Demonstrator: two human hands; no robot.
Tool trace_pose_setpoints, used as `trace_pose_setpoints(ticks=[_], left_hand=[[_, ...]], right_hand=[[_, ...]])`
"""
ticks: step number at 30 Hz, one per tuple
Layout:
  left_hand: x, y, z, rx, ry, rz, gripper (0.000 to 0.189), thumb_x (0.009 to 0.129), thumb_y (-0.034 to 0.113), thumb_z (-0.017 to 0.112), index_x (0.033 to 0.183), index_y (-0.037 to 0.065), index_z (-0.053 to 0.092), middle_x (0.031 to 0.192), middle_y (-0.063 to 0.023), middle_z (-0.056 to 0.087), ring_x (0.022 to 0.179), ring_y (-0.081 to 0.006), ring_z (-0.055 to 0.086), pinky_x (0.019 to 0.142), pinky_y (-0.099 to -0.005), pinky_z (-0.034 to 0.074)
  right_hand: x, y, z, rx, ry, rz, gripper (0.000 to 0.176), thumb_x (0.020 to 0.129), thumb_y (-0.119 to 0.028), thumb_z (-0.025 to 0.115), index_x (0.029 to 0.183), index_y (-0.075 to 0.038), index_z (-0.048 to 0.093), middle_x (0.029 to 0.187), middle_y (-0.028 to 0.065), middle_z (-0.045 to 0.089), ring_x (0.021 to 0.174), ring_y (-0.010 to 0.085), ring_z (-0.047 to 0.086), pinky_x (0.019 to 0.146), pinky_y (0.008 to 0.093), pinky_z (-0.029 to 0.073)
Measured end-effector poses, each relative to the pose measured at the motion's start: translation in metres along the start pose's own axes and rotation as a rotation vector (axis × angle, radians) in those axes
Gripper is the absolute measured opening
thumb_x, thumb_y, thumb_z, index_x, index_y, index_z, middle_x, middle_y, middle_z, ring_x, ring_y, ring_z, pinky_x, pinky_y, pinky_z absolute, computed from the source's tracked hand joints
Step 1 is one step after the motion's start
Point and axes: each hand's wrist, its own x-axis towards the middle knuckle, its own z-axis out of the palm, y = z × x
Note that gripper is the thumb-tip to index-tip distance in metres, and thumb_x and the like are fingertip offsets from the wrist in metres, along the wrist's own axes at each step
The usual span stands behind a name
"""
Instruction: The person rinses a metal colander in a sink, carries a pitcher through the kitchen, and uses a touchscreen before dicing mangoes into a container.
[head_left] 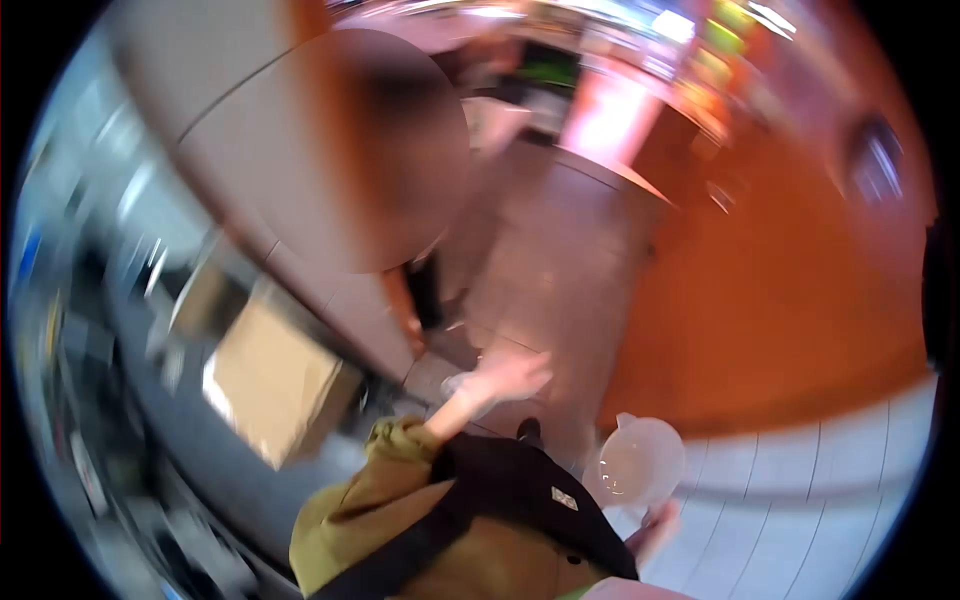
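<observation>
My right hand [658,525], low in the head view, is closed at the handle side of a translucent plastic pitcher [642,462]. The pitcher's round mouth faces the camera and its small spout points away from me. What it contains, if anything, I cannot make out. My left hand [515,375] reaches forward in front of my dark apron [530,480], its fingers stretched out and blurred by motion. I see nothing held in it. Something pale or clear shows around that wrist, too smeared to name.
A cardboard box [275,375] sits to the left, beside a light panelled partition [240,150]. Grey floor [540,270] runs ahead. An orange surface [760,290] lies to the right, bordered by white tiles [790,480]. A brightly lit counter [615,110] stands farther off.
</observation>
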Motion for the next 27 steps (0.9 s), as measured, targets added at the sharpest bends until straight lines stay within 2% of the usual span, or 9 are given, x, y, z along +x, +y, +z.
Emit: trace_pose_setpoints(ticks=[1,4,5,8,10,13,14,19,27], left_hand=[[0.015,-0.016,0.012,-0.052,0.127,-0.049,0.054,0.086,0.047,0.042,0.127,0.013,0.048,0.118,-0.0142,0.057,0.107,-0.0324,0.054,0.093,-0.041,0.042],[0.006,-0.057,0.048,0.189,0.445,-0.464,0.05,0.085,0.042,0.045,0.121,0.008,0.053,0.11,-0.0158,0.061,0.099,-0.0346,0.058,0.089,-0.0436,0.044],[-0.017,-0.06,0.024,0.033,0.157,-0.648,0.045,0.085,0.039,0.044,0.114,0.008,0.055,0.102,-0.0163,0.063,0.094,-0.0358,0.06,0.083,-0.0449,0.046],[-0.106,-0.063,0.014,-0.277,0.306,-0.856,0.049,0.085,0.044,0.041,0.12,0.01,0.05,0.099,-0.019,0.063,0.092,-0.0353,0.06,0.079,-0.0458,0.048],[-0.16,-0.066,0.039,-0.301,0.664,-1.036,0.05,0.086,0.042,0.041,0.122,0.008,0.048,0.106,-0.0178,0.061,0.096,-0.0355,0.059,0.08,-0.0447,0.048],[-0.257,-0.042,0.062,-0.419,0.809,-1.466,0.053,0.086,0.041,0.044,0.125,0.005,0.048,0.118,-0.0163,0.056,0.107,-0.0325,0.055,0.09,-0.0401,0.044],[-0.286,-0.043,0.091,-0.378,0.895,-1.577,0.047,0.086,0.04,0.044,0.115,0.005,0.052,0.104,-0.0181,0.062,0.098,-0.0335,0.059,0.084,-0.044,0.046],[-0.447,-0.014,0.159,-0.637,0.73,-1.995,0.055,0.086,0.044,0.04,0.12,0.004,0.052,0.117,-0.0174,0.057,0.112,-0.0321,0.052,0.094,-0.0402,0.041],[-0.63,0.004,0.145,-0.564,0.87,-2.289,0.053,0.086,0.042,0.038,0.125,0.008,0.05,0.112,-0.0171,0.059,0.103,-0.0334,0.056,0.09,-0.0396,0.043]], right_hand=[[0.038,-0.004,0.015,-0.014,-0.23,0.157,0.033,0.086,-0.023,0.056,0.06,-0.012,0.039,0.055,-0.0042,0.035,0.05,0.0079,0.03,0.047,0.0258,0.022],[0.157,0.042,0.054,-0.977,-0.801,-0.359,0.038,0.073,-0.041,0.068,0.063,-0.008,0.052,0.06,0.0107,0.051,0.059,0.0284,0.05,0.056,0.0388,0.04],[0.171,0.04,0.085,-0.973,-0.942,-0.472,0.037,0.074,-0.039,0.068,0.063,-0.007,0.052,0.061,0.0103,0.051,0.059,0.0277,0.05,0.056,0.0385,0.04],[0.177,0.022,0.197,-0.748,-1.291,-0.673,0.034,0.075,-0.035,0.067,0.064,-0.007,0.052,0.062,0.0091,0.05,0.058,0.0257,0.048,0.055,0.0375,0.039],[0.161,0.009,0.254,-0.608,-1.456,-0.754,0.032,0.075,-0.032,0.066,0.065,-0.006,0.051,0.063,0.0084,0.05,0.058,0.0244,0.047,0.054,0.0369,0.038],[0.1,-0.012,0.311,-0.423,-1.671,-0.832,0.029,0.076,-0.028,0.064,0.065,-0.005,0.051,0.064,0.0072,0.049,0.057,0.0225,0.046,0.053,0.036,0.037],[0.073,-0.018,0.323,-0.364,-1.728,-0.847,0.028,0.077,-0.027,0.064,0.066,-0.005,0.051,0.064,0.0068,0.049,0.057,0.0218,0.046,0.053,0.0357,0.037],[-0.079,-0.02,0.352,-0.065,-1.952,-0.888,0.024,0.078,-0.02,0.062,0.067,-0.003,0.05,0.067,0.0048,0.048,0.056,0.0185,0.044,0.051,0.0341,0.035],[-0.319,-0.012,0.361,0.364,-2.111,-0.858,0.018,0.081,-0.01,0.058,0.069,-0.001,0.049,0.07,0.0017,0.046,0.054,0.0133,0.04,0.049,0.0317,0.033]])
